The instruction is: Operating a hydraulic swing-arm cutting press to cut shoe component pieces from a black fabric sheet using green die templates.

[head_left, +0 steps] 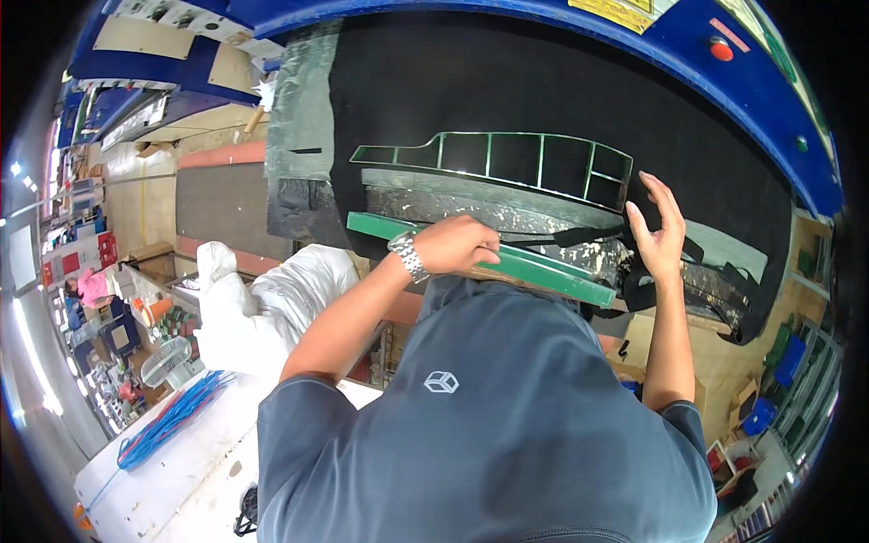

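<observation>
The left hand, a metal watch on its wrist, rests with fingers curled on the one green bar; whether it grips the bar, I cannot tell. The right hand is open, thumb and fingers spread around the right end of the one metal frame; whether the fingertips touch it is not plain.

The frame lies far of both hands, its narrow end to the left and its broad end to the right. Five crosswise dividers and one short bar at the right end part it into seven cells. Its near edge runs beside a grey strip; nearer is a dark speckled slab, with some black strips between the hands, too tangled to count.

The widest open room is on the far side, where bare black cloth stretches from the frame to the blue beam with its one red button. Left of the frame's tip, the cloth ends over a grey board. The near side is tight: the green bar lies close before the person's torso. One white sack bulges up near the left forearm.
</observation>
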`<action>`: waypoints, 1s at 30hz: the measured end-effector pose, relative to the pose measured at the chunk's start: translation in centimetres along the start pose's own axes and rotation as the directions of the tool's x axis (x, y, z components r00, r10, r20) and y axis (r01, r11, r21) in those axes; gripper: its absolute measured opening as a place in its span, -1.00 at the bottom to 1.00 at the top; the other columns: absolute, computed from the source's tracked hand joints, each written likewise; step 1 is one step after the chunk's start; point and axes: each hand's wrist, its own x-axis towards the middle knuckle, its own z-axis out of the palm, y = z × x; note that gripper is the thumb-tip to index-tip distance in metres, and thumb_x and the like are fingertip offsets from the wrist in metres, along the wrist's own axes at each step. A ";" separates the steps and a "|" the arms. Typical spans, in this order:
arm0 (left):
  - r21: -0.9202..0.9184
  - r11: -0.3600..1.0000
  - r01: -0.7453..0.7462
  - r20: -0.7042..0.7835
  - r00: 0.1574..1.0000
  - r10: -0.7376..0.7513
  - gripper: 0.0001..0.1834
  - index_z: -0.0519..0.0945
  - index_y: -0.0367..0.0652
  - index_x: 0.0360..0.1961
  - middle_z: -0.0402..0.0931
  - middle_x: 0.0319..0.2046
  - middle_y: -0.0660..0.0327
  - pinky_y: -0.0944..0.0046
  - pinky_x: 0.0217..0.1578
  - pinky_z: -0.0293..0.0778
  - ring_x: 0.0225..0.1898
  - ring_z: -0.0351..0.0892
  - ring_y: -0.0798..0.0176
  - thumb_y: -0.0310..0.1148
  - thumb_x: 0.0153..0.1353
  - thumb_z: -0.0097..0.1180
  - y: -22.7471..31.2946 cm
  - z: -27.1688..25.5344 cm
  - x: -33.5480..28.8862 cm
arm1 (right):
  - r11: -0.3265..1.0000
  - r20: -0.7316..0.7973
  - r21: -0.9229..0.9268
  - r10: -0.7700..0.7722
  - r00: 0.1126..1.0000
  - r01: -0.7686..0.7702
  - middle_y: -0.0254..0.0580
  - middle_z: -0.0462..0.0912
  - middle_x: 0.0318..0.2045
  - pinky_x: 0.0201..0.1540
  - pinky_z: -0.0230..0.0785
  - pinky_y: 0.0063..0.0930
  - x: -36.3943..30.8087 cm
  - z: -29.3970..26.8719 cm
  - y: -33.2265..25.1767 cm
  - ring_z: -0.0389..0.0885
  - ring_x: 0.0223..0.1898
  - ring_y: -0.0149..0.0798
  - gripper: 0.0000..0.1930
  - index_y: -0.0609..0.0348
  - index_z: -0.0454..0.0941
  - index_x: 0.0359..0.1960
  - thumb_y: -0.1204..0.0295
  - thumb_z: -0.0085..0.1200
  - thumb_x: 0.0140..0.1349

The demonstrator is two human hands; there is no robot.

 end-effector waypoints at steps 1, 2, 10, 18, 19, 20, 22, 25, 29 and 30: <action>0.009 1.000 0.003 -0.007 1.000 -0.003 -0.67 0.77 -0.11 -0.11 0.74 -0.26 0.08 -0.06 -0.01 0.55 0.02 0.70 -0.08 -0.07 0.36 0.33 0.4 -0.4 -0.1 | 1.000 -0.005 0.004 -0.013 1.000 0.013 -0.03 0.67 0.25 0.28 0.49 -0.26 0.1 -0.3 -0.4 0.64 0.28 -0.09 -0.51 0.17 0.63 0.27 0.44 0.39 0.30; -0.036 0.999 -0.017 -0.011 1.000 0.017 -0.69 0.77 -0.13 -0.15 0.73 -0.31 0.06 -0.06 -0.04 0.56 -0.04 0.72 -0.09 -0.10 0.36 0.33 1.0 -0.6 -0.5 | 1.000 -0.009 0.009 -0.028 1.000 0.028 -0.04 0.68 0.25 0.27 0.50 -0.26 0.3 -0.7 -0.7 0.64 0.28 -0.09 -0.52 0.17 0.64 0.27 0.44 0.38 0.30; -0.362 0.930 -0.067 -0.394 0.915 -0.088 -0.82 0.78 -0.28 -0.21 0.75 -0.38 0.21 0.31 -0.28 0.54 -0.35 0.66 0.38 -0.36 0.33 0.42 9.3 -11.5 -10.6 | 0.855 -0.167 0.489 0.286 0.944 -0.173 -0.14 0.79 0.01 0.19 0.53 -0.47 3.8 -0.6 1.4 0.73 0.05 -0.35 -0.75 0.31 0.66 0.15 0.50 0.19 0.52; -0.585 0.441 -0.681 -0.793 0.595 -0.133 -0.74 0.69 -0.22 -0.12 0.72 -0.27 0.14 0.21 -0.06 0.58 -0.24 0.64 0.29 -0.20 0.49 0.30 4.9 -9.0 -12.5 | 0.550 0.255 0.821 -0.112 0.961 -0.153 -0.14 0.73 0.06 0.09 0.61 -0.40 5.1 11.1 -15.2 0.69 0.08 -0.31 -0.50 0.22 0.56 0.30 0.45 0.36 0.34; -0.542 0.393 -0.743 -0.831 0.542 -0.123 -0.76 0.69 -0.19 -0.12 0.70 -0.28 0.14 0.21 -0.04 0.57 -0.22 0.63 0.28 -0.22 0.49 0.29 5.0 -8.7 -11.6 | 0.522 0.296 0.832 -0.131 0.946 -0.188 -0.14 0.68 0.13 0.09 0.59 -0.39 4.8 12.3 -17.5 0.65 0.13 -0.29 -0.35 0.21 0.50 0.37 0.40 0.43 0.25; -0.495 0.341 -0.799 -0.866 0.487 -0.117 -0.79 0.68 -0.17 -0.12 0.68 -0.29 0.15 0.21 -0.01 0.56 -0.20 0.61 0.28 -0.23 0.50 0.28 5.2 -8.5 -10.7 | 0.518 0.286 0.839 -0.163 0.944 -0.165 -0.14 0.63 0.18 0.11 0.56 -0.34 4.5 13.2 -19.5 0.61 0.19 -0.27 -0.21 0.20 0.44 0.43 0.34 0.52 0.16; -0.468 0.286 -0.836 -0.884 0.438 -0.165 -0.82 0.66 -0.14 -0.12 0.64 -0.28 0.16 0.17 0.04 0.56 -0.15 0.60 0.26 -0.25 0.50 0.27 5.4 -7.9 -9.6 | 0.627 0.228 0.779 -0.238 0.944 -0.030 -0.05 0.55 0.19 0.17 0.51 -0.26 4.1 13.5 -23.4 0.58 0.23 -0.16 -0.02 0.25 0.33 0.49 0.33 0.62 0.02; -0.359 0.125 -0.925 -0.912 0.319 -0.259 -0.84 0.65 -0.14 -0.07 0.65 -0.12 0.10 0.13 0.11 0.57 -0.10 0.61 0.24 -0.29 0.49 0.28 5.7 -7.1 -8.7 | 0.721 0.064 0.681 -0.235 0.970 0.129 0.01 0.52 0.18 0.22 0.49 -0.25 4.1 13.8 -25.7 0.59 0.20 -0.11 0.03 0.31 0.30 0.51 0.34 0.63 0.00; -0.350 0.153 -0.924 -0.930 0.324 -0.176 -0.76 0.64 -0.18 0.05 0.69 0.05 0.04 0.14 0.14 0.58 0.04 0.68 0.16 -0.28 0.51 0.26 4.6 -7.2 -8.4 | 0.797 0.066 0.574 -0.276 0.959 0.190 0.02 0.51 0.18 0.31 0.43 -0.25 6.5 12.4 -25.6 0.57 0.22 -0.07 -0.01 0.29 0.38 0.49 0.36 0.64 -0.01; -0.346 0.143 -0.927 -0.930 0.319 -0.184 -0.76 0.64 -0.18 0.05 0.69 0.05 0.04 0.14 0.14 0.58 0.04 0.68 0.16 -0.28 0.51 0.26 4.1 -7.6 -8.9 | 0.810 0.051 0.535 -0.315 0.948 0.241 0.01 0.52 0.17 0.31 0.42 -0.27 7.3 11.4 -25.1 0.56 0.22 -0.07 -0.04 0.26 0.42 0.48 0.37 0.63 -0.01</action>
